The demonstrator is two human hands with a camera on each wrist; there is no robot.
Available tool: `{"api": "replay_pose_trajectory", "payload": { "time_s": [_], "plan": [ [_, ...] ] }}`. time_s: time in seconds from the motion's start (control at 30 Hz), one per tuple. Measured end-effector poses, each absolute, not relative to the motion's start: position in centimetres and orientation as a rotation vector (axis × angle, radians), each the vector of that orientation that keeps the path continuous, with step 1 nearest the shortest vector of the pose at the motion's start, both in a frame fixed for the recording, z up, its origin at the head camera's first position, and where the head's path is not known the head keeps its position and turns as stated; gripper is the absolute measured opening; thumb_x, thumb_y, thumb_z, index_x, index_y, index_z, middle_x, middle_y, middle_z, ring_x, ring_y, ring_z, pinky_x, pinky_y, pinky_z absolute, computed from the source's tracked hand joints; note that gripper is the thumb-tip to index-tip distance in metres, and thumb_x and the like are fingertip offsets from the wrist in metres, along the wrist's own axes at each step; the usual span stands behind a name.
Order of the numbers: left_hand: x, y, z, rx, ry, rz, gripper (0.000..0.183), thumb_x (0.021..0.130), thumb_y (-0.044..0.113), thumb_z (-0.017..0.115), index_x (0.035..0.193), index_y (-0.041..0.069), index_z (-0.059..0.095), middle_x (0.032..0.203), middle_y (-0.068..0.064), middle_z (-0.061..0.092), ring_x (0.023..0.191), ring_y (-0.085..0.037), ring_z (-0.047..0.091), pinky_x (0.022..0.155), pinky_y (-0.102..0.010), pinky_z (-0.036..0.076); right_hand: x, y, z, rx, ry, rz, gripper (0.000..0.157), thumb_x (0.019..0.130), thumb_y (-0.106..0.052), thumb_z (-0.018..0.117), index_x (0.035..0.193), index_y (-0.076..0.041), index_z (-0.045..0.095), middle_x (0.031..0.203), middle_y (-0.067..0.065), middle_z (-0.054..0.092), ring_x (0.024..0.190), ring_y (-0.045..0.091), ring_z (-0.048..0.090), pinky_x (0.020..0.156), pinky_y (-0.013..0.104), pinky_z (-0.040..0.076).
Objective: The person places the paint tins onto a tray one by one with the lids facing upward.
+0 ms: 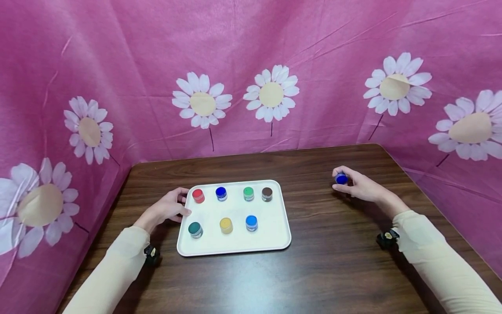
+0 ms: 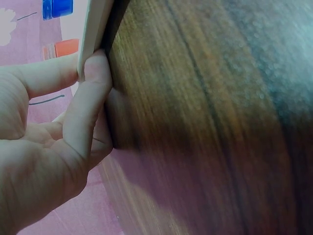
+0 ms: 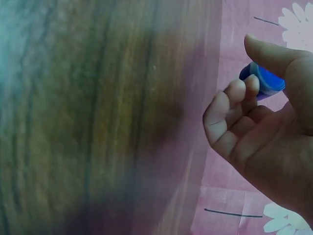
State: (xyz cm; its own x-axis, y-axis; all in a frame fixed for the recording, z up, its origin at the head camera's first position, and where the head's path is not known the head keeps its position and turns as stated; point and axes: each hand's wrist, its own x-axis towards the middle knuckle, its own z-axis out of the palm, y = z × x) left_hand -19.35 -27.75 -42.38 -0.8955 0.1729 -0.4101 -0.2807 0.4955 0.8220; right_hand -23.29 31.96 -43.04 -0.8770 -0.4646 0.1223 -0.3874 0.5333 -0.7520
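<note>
My left hand (image 1: 171, 206) pinches the left edge of a white tray (image 1: 270, 237), thumb over the rim and fingers at its side and underneath. In the left wrist view that hand (image 2: 54, 132) grips the tray rim (image 2: 93, 34). On the tray stand small paint jars: red (image 1: 198, 196), dark blue (image 1: 221, 193), green (image 1: 249, 193), brown (image 1: 267, 194), dark green (image 1: 195, 230), yellow (image 1: 225, 225) and lighter blue (image 1: 252, 223). Right of the tray, my right hand (image 1: 358, 185) holds another dark blue paint jar (image 1: 341, 178) between thumb and fingers; the right wrist view shows this jar (image 3: 269, 81) partly covered.
A dark brown wooden table (image 1: 325, 270) lies under everything. Pink cloth (image 1: 235, 39) printed with white daisies hangs behind it and along both sides. Black wrist cameras sit on both forearms, over cream sleeves.
</note>
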Motion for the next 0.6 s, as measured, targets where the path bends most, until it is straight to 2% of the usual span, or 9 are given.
{"api": "replay_pose_trajectory", "payload": {
  "time_s": [0.23, 0.47, 0.6],
  "plan": [
    [-19.6, -27.8, -42.7, -0.118, 2.299, 1.381, 0.074, 0.085, -0.007, 0.071, 0.148, -0.002, 0.034, 0.120, -0.022, 0.043, 0.093, -0.028, 0.062, 0.073, -0.044, 0.061, -23.5, 31.2, -43.0, -0.868, 2.700, -1.300, 0.035, 0.092, 0.001, 0.071, 0.122, -0.001, 0.053, 0.099, 0.019, 0.059, 0.075, 0.016, 0.056, 0.057, 0.029, 0.051],
    [-19.7, -27.9, -42.9, -0.120, 2.305, 1.373, 0.075, 0.085, -0.007, 0.071, 0.149, -0.002, 0.033, 0.120, -0.022, 0.043, 0.095, -0.029, 0.061, 0.074, -0.045, 0.061, -23.7, 30.1, -43.1, -0.871, 2.685, -1.271, 0.038, 0.093, -0.004, 0.072, 0.127, -0.002, 0.055, 0.107, 0.019, 0.064, 0.079, 0.017, 0.059, 0.063, 0.029, 0.052],
    [-19.7, -27.8, -42.7, -0.112, 2.300, 1.376, 0.075, 0.086, -0.006, 0.072, 0.149, -0.002, 0.033, 0.120, -0.022, 0.042, 0.095, -0.029, 0.061, 0.075, -0.045, 0.061, -23.8, 29.5, -43.2, -0.894, 2.711, -1.241, 0.043, 0.093, -0.005, 0.073, 0.132, -0.003, 0.056, 0.112, 0.018, 0.066, 0.084, 0.016, 0.059, 0.069, 0.026, 0.048]
  ]
}}
